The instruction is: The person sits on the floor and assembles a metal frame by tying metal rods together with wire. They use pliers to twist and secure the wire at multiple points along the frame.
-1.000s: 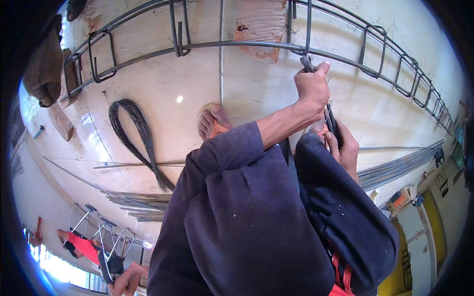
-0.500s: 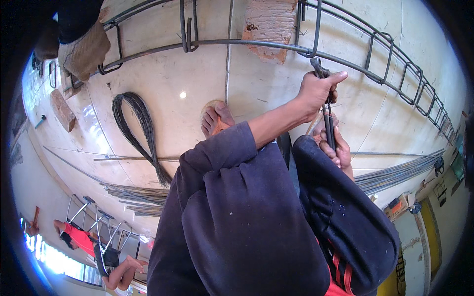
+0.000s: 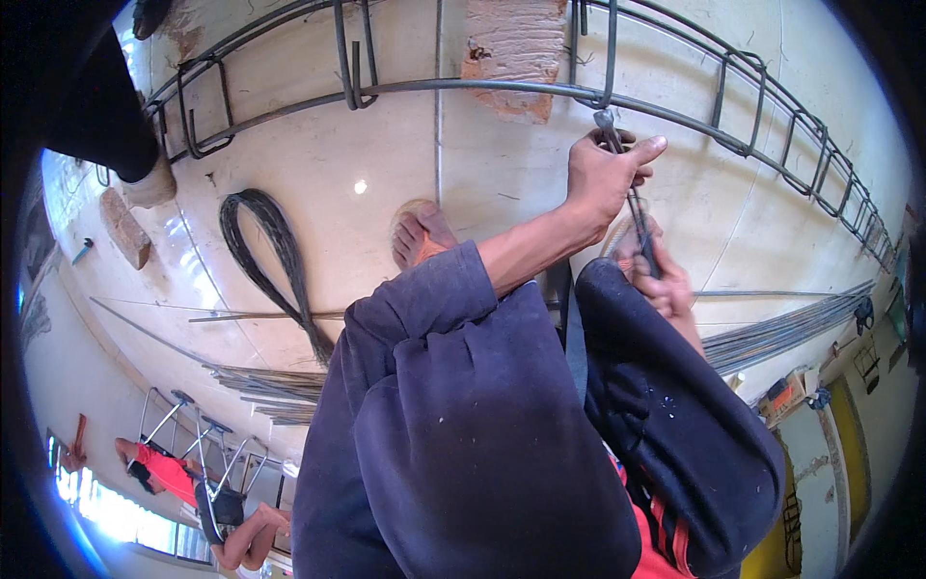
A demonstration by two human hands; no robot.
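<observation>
Dark metal pincers (image 3: 637, 214) slant beneath the near bar of a steel rebar cage (image 3: 709, 124), their head close under a stirrup corner. My left hand (image 3: 600, 179) is closed around the upper part near the jaws, its thumb stuck out to the right. Lower down, my right hand (image 3: 666, 280) grips the handles and is smeared by motion. Whether the jaws bite on a tie wire cannot be made out.
A brick block (image 3: 513, 58) lies under the cage. A looped bundle of thin wire (image 3: 260, 246) and loose rods (image 3: 270, 381) lie left, more rods (image 3: 786, 328) right. Another person's dark leg (image 3: 111, 125) stands far left; a person in red (image 3: 169, 473) is farther back.
The pincers have tilted, their handles swinging down and right with my right hand. My left hand has shifted slightly left. The other person's leg at the far left has moved toward the lower left.
</observation>
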